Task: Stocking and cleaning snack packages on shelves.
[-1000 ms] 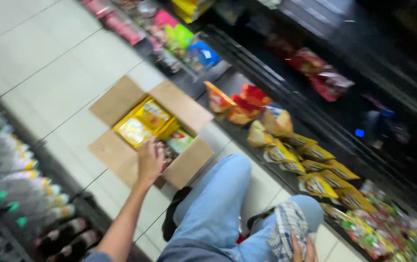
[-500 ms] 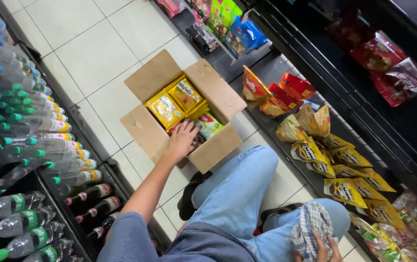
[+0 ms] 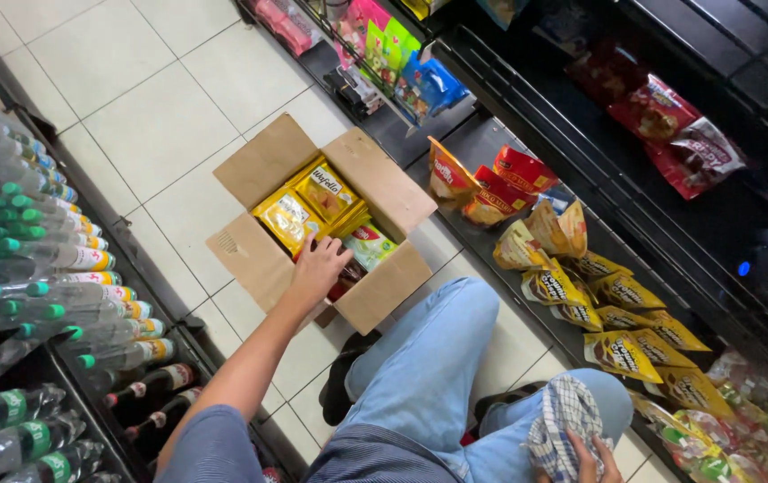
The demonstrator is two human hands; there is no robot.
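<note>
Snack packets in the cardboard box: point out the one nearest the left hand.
The green and white packet, at the box's near end just right of the left hand's fingertips. The two yellow packets lie farther up the box.

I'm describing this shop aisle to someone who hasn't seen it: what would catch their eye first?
An open brown cardboard box on the pale tiled floor, packed with yellow snack packets, with the left hand reaching into it. To its right, a low black shelf holds yellow and red crisp bags. The right hand grips a blue-and-white checked cloth on the knee.
</note>
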